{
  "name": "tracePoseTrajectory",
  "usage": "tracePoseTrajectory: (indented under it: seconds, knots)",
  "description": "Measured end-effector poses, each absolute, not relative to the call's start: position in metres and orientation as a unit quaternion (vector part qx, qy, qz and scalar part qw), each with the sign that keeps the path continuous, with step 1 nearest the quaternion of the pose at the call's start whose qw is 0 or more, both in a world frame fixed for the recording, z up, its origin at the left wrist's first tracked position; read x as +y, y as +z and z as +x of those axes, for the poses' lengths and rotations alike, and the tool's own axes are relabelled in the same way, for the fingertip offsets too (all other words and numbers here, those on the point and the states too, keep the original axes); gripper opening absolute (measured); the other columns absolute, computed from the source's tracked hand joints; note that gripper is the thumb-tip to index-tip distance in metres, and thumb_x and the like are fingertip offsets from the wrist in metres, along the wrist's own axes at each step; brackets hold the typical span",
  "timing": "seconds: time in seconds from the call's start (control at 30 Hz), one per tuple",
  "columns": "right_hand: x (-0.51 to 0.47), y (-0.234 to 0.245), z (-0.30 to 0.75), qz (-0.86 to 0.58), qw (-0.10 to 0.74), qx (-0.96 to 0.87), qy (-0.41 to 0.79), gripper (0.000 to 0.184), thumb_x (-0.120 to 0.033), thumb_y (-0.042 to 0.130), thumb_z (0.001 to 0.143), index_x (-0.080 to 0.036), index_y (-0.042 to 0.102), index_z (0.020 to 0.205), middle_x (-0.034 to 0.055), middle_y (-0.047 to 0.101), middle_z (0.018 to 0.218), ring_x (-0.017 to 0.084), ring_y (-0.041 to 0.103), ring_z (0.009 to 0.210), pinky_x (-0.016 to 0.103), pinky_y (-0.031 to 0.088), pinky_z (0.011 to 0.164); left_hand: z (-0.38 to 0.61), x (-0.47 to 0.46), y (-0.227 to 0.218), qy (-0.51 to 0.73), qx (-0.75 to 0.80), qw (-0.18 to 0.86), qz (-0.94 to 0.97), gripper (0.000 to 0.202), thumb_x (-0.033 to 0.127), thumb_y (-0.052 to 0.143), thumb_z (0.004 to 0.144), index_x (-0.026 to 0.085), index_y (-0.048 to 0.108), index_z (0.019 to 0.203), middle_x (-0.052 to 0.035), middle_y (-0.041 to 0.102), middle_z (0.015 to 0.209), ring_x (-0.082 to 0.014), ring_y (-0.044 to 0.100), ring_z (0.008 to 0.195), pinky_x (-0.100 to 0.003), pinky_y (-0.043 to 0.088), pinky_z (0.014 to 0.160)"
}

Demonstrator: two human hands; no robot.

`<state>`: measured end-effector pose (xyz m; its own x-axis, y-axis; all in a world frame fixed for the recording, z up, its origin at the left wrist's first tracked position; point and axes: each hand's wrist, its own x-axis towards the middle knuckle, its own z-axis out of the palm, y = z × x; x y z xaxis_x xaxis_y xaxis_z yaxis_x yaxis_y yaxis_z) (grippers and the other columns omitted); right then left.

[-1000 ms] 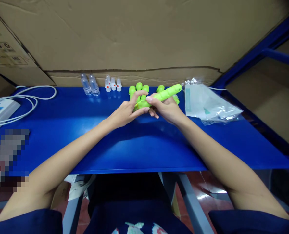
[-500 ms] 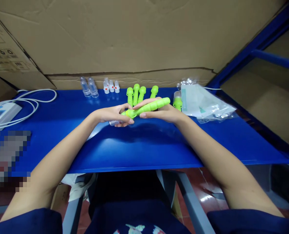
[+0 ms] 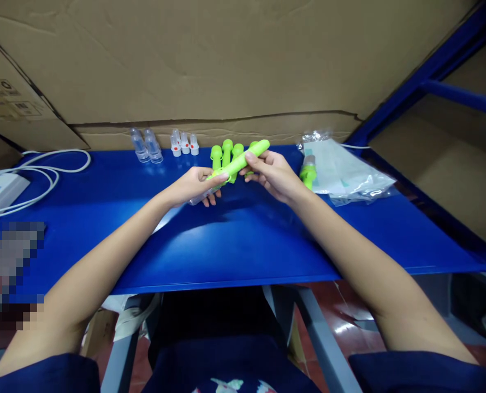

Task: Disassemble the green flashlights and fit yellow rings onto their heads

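Observation:
Between my hands is a lime-green tube with a clear end piece (image 3: 239, 163), tilted up to the right above the table. My left hand (image 3: 196, 185) is closed round its lower left end, where the clear part shows under the palm. The thumb and fingers of my right hand (image 3: 273, 173) pinch its upper right stretch. Just behind stand several similar green tubes (image 3: 226, 153), partly covered by my hands and the held one. Past my right wrist, another green tube with a clear cap (image 3: 308, 172) leans by a plastic bag.
Two clear bottle-shaped caps (image 3: 146, 146) and several small white-based nozzles with red dots (image 3: 184, 143) stand along the back of the blue table (image 3: 226, 245). At right lies a clear plastic bag (image 3: 349, 169); at left, a white device with a cable (image 3: 7, 191). Cardboard (image 3: 210, 60) walls the back.
The held green tube has swung to a steeper tilt and moved slightly left. My right hand has shifted from lying along it to pinching it near its upper end.

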<state>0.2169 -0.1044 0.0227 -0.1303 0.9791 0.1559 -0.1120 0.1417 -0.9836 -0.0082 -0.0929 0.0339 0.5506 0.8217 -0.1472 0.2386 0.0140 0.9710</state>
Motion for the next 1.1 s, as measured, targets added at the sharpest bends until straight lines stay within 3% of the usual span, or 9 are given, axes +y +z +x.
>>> tracePoseTrajectory:
  seconds: [0.17,0.3,0.47,0.57,0.67,0.77,0.87,0.93,1.1]
  knots:
    - [-0.105,0.024,0.218,-0.354,0.525,-0.538,0.556,0.057,-0.058,0.096,0.072,-0.023,0.068,0.107,0.004,0.079,0.106,0.016,0.075,0.093,0.022,0.065,0.07,-0.01,-0.092,0.036,0.201,0.408,0.649,0.61,0.059,0.067,0.043,0.109,0.014,0.064,0.101,-0.0058,0.073,0.067,-0.0116,0.065,0.046,-0.018,0.048,0.04]
    - [-0.104,0.022,0.215,-0.398,0.511,-0.53,0.547,0.061,-0.069,0.093,0.072,-0.022,0.065,0.098,0.0057,0.076,0.095,0.016,0.073,0.084,0.024,0.063,0.065,-0.009,-0.096,0.036,0.192,0.383,0.661,0.616,0.06,0.075,0.046,0.104,0.017,0.059,0.112,-0.0047,0.074,0.069,-0.012,0.062,0.043,-0.019,0.045,0.038]
    - [-0.102,0.025,0.221,-0.431,0.535,-0.555,0.469,0.065,-0.077,0.087,0.073,-0.023,0.061,0.098,0.0048,0.07,0.09,0.018,0.07,0.084,0.028,0.06,0.066,-0.012,-0.092,0.031,0.171,0.361,0.681,0.614,0.067,0.083,0.058,0.094,0.017,0.06,0.105,-0.0004,0.066,0.065,-0.0096,0.053,0.041,-0.021,0.041,0.038]
    - [-0.095,0.026,0.229,-0.448,0.574,-0.539,0.423,0.065,-0.082,0.081,0.075,-0.025,0.059,0.098,0.0035,0.068,0.093,0.017,0.07,0.084,0.027,0.058,0.064,-0.016,-0.086,0.032,0.198,0.366,0.709,0.569,0.052,0.071,0.062,0.094,0.02,0.057,0.103,-0.0009,0.067,0.069,-0.0123,0.058,0.047,-0.023,0.047,0.045]
    - [-0.087,0.022,0.236,-0.462,0.609,-0.504,0.402,0.065,-0.084,0.079,0.077,-0.026,0.056,0.095,0.0023,0.065,0.091,0.016,0.07,0.081,0.027,0.056,0.062,-0.022,-0.083,0.036,0.255,0.378,0.725,0.516,0.028,0.035,0.064,0.09,0.024,0.047,0.108,-0.0016,0.074,0.081,-0.017,0.071,0.065,-0.03,0.06,0.065]
    - [-0.08,0.016,0.24,-0.46,0.636,-0.475,0.399,0.064,-0.079,0.083,0.076,-0.025,0.056,0.095,0.0005,0.063,0.089,0.015,0.068,0.078,0.026,0.055,0.062,-0.03,-0.079,0.039,0.285,0.422,0.684,0.522,0.038,0.015,0.068,0.087,0.025,0.042,0.113,-0.0015,0.076,0.093,-0.0158,0.074,0.073,-0.029,0.059,0.073]
    - [-0.078,0.013,0.241,-0.455,0.638,-0.475,0.402,0.062,-0.078,0.083,0.076,-0.026,0.055,0.095,-0.0002,0.062,0.088,0.014,0.066,0.075,0.026,0.055,0.062,-0.04,-0.071,0.04,0.303,0.484,0.616,0.542,0.035,0.012,0.067,0.096,0.023,0.042,0.117,-0.0026,0.075,0.1,-0.0129,0.074,0.073,-0.028,0.057,0.074]
    - [-0.078,0.013,0.24,-0.458,0.628,-0.485,0.4,0.063,-0.08,0.081,0.077,-0.026,0.054,0.094,0.0002,0.061,0.088,0.014,0.065,0.075,0.027,0.054,0.062,-0.047,-0.064,0.038,0.326,0.539,0.554,0.544,0.038,0.009,0.066,0.098,0.023,0.037,0.117,0.0009,0.073,0.093,-0.0115,0.071,0.071,-0.027,0.054,0.073]
    - [-0.08,0.013,0.237,-0.456,0.626,-0.486,0.404,0.067,-0.082,0.083,0.072,-0.026,0.053,0.092,0.0002,0.062,0.089,0.013,0.063,0.073,0.027,0.055,0.062,-0.066,-0.048,0.032,0.311,0.592,0.39,0.633,0.036,0.017,0.08,0.089,0.022,0.047,0.102,0.0027,0.067,0.078,-0.0141,0.065,0.073,-0.027,0.046,0.072]
